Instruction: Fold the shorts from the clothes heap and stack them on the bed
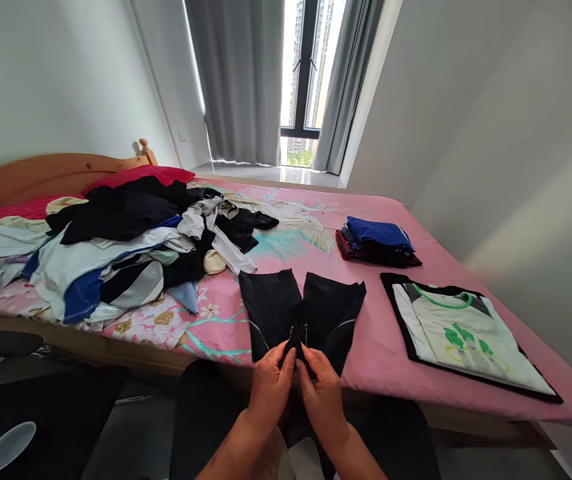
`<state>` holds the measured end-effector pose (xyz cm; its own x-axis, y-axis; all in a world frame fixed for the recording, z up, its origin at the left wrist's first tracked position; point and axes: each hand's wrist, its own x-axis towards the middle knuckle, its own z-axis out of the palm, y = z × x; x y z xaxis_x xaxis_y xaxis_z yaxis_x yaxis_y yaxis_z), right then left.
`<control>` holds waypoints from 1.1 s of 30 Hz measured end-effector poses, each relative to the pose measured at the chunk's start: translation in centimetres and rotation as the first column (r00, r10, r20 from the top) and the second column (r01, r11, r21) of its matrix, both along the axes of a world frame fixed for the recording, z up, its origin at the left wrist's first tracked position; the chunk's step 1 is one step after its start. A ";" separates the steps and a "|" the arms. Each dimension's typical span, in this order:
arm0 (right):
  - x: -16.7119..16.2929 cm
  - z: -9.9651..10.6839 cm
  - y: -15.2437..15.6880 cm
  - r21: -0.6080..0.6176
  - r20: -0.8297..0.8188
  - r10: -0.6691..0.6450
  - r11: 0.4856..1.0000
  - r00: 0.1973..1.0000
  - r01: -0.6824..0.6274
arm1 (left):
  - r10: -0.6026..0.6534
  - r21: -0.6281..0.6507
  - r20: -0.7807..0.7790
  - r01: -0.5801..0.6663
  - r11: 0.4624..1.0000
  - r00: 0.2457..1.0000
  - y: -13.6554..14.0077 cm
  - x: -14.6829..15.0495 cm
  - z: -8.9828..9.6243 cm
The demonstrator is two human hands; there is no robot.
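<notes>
A pair of black shorts (333,310) lies on the near edge of the bed, its two legs spread away from me and thin pale lines along the sides. My left hand (272,373) pinches the black cloth at the near middle. Close beside it, my right hand (320,377) grips the same cloth, thumbs almost touching. Between the hands the fabric is bunched up into a fold. The near end of the shorts is partly hidden by my hands.
A large heap of mixed clothes (116,247) covers the bed's left side. To the right are a small folded stack with a blue garment (379,231) on top and a flat pile under a white T-shirt (459,330). A white bowl (9,448) is at lower left.
</notes>
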<state>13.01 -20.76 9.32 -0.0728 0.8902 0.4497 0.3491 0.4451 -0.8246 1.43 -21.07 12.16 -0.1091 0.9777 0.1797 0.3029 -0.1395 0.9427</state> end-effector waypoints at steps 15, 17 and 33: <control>0.4 -1.5 -1.5 0.026 0.066 0.017 1.000 0.998 -0.018 | 0.003 -0.041 -0.073 -0.006 0.999 0.997 -0.5 0.0 0.0; 0.8 -1.4 -1.3 0.002 0.061 0.059 0.998 0.996 -0.059 | -0.015 -0.052 -0.067 0.011 0.999 0.998 -0.4 -0.2 -0.3; 4.2 6.2 7.4 -0.035 0.712 0.270 0.936 0.648 -0.351 | -0.029 0.039 -0.294 0.042 0.998 0.955 -0.8 -1.4 -2.1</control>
